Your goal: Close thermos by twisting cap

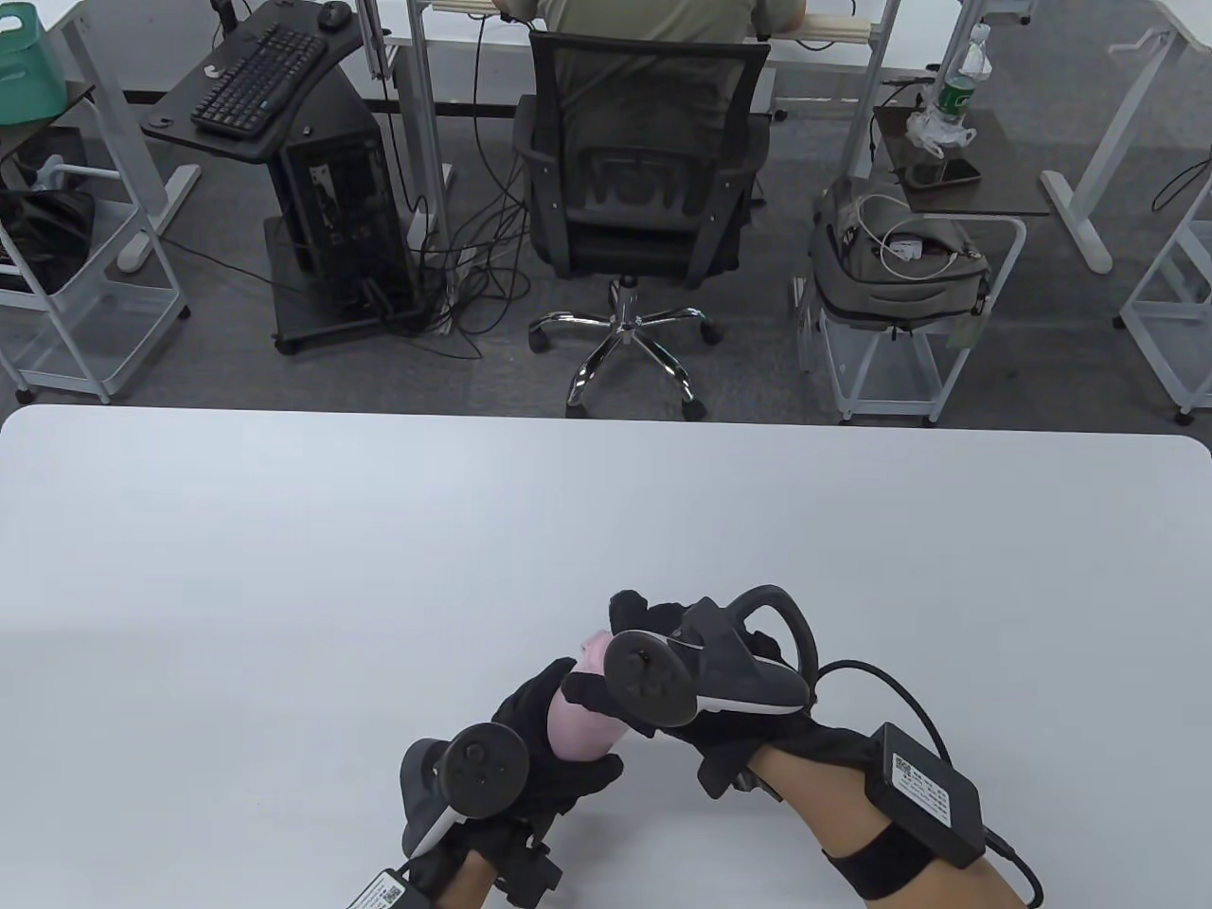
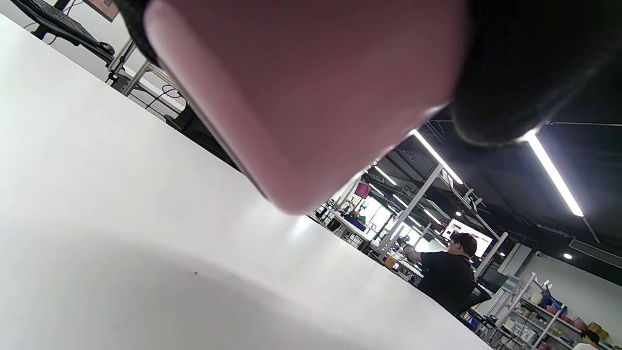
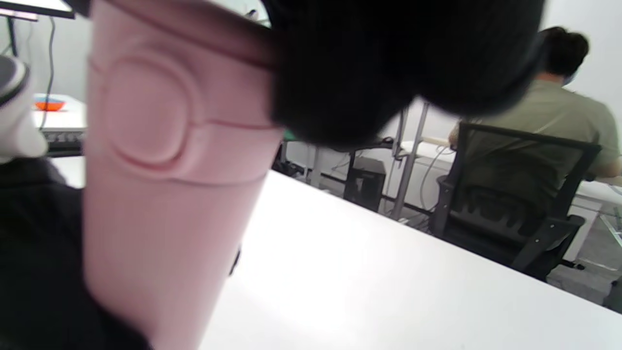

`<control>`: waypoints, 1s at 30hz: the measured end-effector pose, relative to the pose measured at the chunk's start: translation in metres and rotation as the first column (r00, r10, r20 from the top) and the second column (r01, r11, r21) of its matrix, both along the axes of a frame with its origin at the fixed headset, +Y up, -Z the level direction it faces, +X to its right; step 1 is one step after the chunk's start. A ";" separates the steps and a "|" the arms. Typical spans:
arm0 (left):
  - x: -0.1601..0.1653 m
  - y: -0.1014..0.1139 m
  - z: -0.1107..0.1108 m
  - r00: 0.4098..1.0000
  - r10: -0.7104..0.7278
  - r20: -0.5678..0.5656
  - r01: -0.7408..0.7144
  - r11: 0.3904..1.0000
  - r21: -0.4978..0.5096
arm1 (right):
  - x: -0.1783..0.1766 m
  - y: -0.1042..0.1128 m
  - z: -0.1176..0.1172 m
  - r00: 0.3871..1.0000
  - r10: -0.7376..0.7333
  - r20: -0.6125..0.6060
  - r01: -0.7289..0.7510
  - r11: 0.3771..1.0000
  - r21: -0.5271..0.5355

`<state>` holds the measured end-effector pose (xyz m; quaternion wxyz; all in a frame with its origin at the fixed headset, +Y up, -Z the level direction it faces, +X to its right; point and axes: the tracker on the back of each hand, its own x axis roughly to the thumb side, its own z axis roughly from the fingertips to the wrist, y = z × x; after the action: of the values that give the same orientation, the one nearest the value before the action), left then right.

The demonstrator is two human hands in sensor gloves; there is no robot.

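A pink thermos (image 1: 576, 724) is held above the white table (image 1: 284, 568) near its front edge, tilted away from me. My left hand (image 1: 559, 748) grips its body from below and the left; the body fills the top of the left wrist view (image 2: 301, 92). My right hand (image 1: 644, 653) wraps over the pink cap (image 1: 597, 651) at the far end. In the right wrist view the cap, with a round button shape (image 3: 146, 112), sits under my dark fingers (image 3: 388, 68). Whether the cap is fully seated I cannot tell.
Beyond the table's far edge stand an office chair (image 1: 644, 170) with a seated person, a computer cart with a keyboard (image 1: 260, 76) and white wire racks (image 1: 900, 312). A cable and a black box (image 1: 923, 791) hang from my right forearm.
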<state>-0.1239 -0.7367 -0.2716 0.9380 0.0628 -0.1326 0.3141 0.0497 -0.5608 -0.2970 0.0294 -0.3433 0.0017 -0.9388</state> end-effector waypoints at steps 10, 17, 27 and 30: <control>0.000 -0.001 0.000 1.000 -0.002 0.022 0.003 1.000 -0.004 | 0.002 0.015 0.009 0.951 0.058 -0.304 -0.103 0.986 -0.134; 0.000 -0.001 0.000 1.000 0.002 0.028 -0.002 1.000 -0.006 | -0.003 0.007 0.007 0.953 0.049 -0.299 -0.098 0.983 -0.153; 0.005 0.011 0.006 1.000 -0.019 -0.005 0.019 0.998 0.061 | 0.000 -0.003 0.005 0.985 -0.166 -0.050 0.160 0.982 -0.103; 0.005 0.013 0.007 1.000 -0.025 -0.019 0.026 0.996 0.081 | -0.001 -0.004 0.008 0.980 -0.196 0.004 0.196 0.978 -0.072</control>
<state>-0.1191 -0.7241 -0.2645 0.9397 0.1020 -0.1378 0.2959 0.0488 -0.5650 -0.2894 -0.0758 -0.3436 0.0018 -0.9361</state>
